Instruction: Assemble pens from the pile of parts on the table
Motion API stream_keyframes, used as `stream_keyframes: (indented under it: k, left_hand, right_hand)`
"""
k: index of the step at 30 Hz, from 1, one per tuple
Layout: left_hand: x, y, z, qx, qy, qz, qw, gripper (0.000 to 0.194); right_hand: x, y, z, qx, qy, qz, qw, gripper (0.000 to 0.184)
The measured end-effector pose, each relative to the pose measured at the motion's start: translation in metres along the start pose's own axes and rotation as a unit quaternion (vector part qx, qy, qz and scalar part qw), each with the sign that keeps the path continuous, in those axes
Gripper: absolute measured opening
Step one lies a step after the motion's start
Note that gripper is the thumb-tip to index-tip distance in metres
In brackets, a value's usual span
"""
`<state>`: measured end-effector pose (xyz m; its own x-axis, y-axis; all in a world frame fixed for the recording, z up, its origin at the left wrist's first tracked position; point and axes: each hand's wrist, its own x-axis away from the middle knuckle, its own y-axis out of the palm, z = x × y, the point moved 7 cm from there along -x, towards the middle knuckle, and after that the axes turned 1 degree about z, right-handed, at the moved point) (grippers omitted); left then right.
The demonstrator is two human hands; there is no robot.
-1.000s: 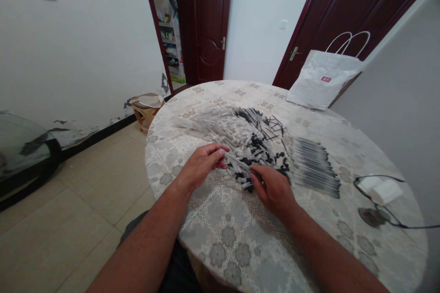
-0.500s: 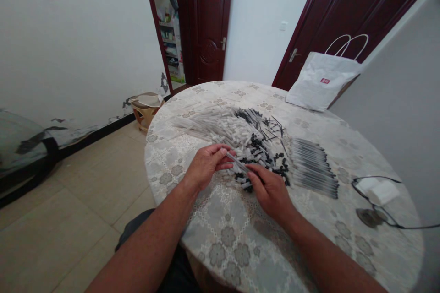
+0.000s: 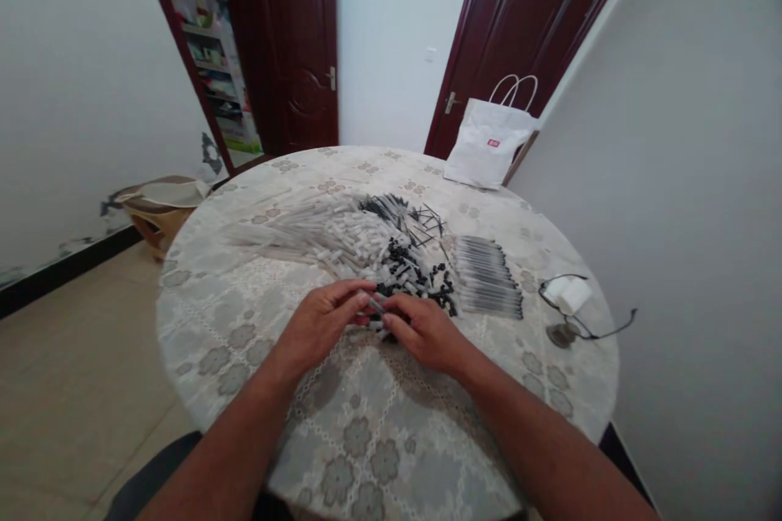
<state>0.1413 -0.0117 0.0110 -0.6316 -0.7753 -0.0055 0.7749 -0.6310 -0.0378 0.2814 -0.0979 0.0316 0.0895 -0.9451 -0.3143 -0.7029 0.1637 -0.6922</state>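
Note:
Between my two hands, over the near side of a heap of parts, is a thin translucent pen barrel (image 3: 377, 306). My left hand (image 3: 321, 324) pinches one end with thumb and fingers. My right hand (image 3: 428, 332) is closed on the other end, its fingers hiding most of that end. Just beyond the hands lie small black pieces (image 3: 403, 264) like pen caps or plugs, mixed with short whitish pieces (image 3: 363, 242). Long clear tubes (image 3: 287, 226) spread out to the left. Thin dark rods (image 3: 421, 220) lie at the back of the heap.
A neat row of pens (image 3: 489, 277) with dark ends lies right of the heap. Farther right are glasses (image 3: 590, 334), a white block (image 3: 568, 294) and a dark round object (image 3: 560, 334). A white paper bag (image 3: 489, 142) stands at the back of the round table (image 3: 360, 431).
My fingertips have come closer together along the pen barrel, so less of it shows. The view has swung to the right, shifting the whole table leftward in the picture.

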Motion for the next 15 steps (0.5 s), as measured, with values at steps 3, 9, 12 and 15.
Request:
stream_keyframes:
  k: [3, 9, 12, 15]
  left_hand:
    - [0.001, -0.002, 0.002, -0.104, 0.013, -0.021, 0.994, 0.039]
    - [0.0, -0.049, 0.011, -0.278, 0.049, 0.086, 0.955, 0.04]
    - [0.002, -0.079, 0.014, -0.354, 0.042, 0.142, 0.923, 0.04]
    - [0.003, -0.099, 0.011, -0.415, 0.026, 0.151, 0.897, 0.041]
  right_hand:
    - [-0.001, -0.013, -0.001, 0.077, -0.06, 0.012, 0.995, 0.013]
    - [-0.007, -0.075, 0.046, 0.313, 0.024, 0.02, 0.949, 0.019]
    - [-0.006, -0.118, 0.086, 0.399, 0.125, 0.026, 0.908, 0.022]
    - [0.002, -0.149, 0.126, 0.463, 0.23, 0.021, 0.856, 0.028]
